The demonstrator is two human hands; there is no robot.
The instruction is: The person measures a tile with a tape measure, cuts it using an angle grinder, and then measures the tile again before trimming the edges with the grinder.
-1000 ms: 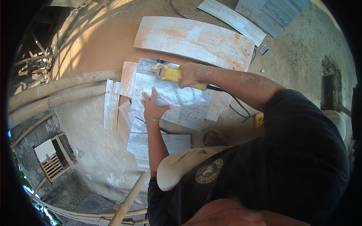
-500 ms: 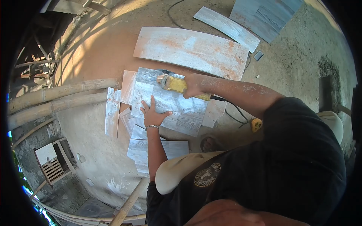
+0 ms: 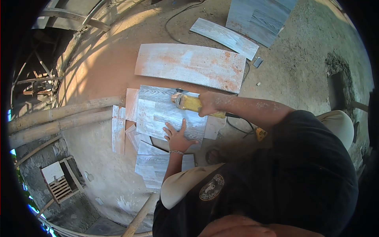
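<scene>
A yellow angle grinder point(image 3: 190, 104) is gripped in my right hand point(image 3: 208, 104), its head and disc at the far edge of a grey wood-patterned tile point(image 3: 152, 118). My left hand point(image 3: 179, 137) lies on the near part of that tile with fingers spread, a bracelet at the wrist. The grinder's cord runs back under my right forearm. Offcuts point(image 3: 118, 129) of tile lie left of the tile, and another wood-patterned piece point(image 3: 154, 170) lies under my left forearm.
Beyond the tile lies a long dusty board-like slab point(image 3: 189, 65). Farther off are a narrow tile strip point(image 3: 225, 37) and a large tile point(image 3: 260, 19). A small dark rectangular object point(image 3: 257, 62) and a yellow item point(image 3: 261, 134) sit to the right. Bamboo poles point(image 3: 63, 106) extend from the left.
My left hand has slid right across the tile, nearer the grinder. My right hand keeps its hold on the grinder near the far edge. The camera view has shifted slightly.
</scene>
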